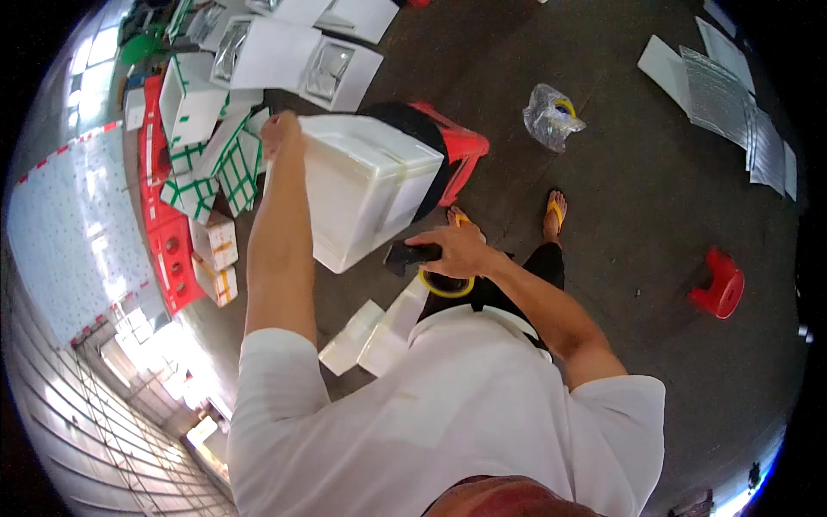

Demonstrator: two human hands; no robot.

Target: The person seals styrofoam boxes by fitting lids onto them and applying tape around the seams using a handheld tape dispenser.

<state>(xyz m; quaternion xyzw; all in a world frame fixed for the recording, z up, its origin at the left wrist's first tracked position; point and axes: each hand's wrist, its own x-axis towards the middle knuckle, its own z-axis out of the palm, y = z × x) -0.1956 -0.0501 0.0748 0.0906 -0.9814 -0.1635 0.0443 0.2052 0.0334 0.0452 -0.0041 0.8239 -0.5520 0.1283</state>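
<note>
A white foam box (pixel 366 185) rests tilted in front of me, on a black-covered support beside a red plastic stool (pixel 465 151). Clear tape runs across part of the box. My left hand (pixel 281 135) is closed at its far left corner, with the fingertips partly hidden. In my right hand (pixel 461 250) is a black tape dispenser (pixel 412 256), held by its handle close to the box's near side. A yellow-edged tape roll (pixel 448 286) hangs below that hand, near my waist.
White foam pieces (pixel 379 336) lie by my legs. Green-taped foam boxes (pixel 194 103) stand along a red barrier (pixel 164 215). A plastic bag (pixel 551 118) with a yellow roll, another red stool (pixel 719 283) and foil-faced sheets (pixel 719 95) are on the floor to the right.
</note>
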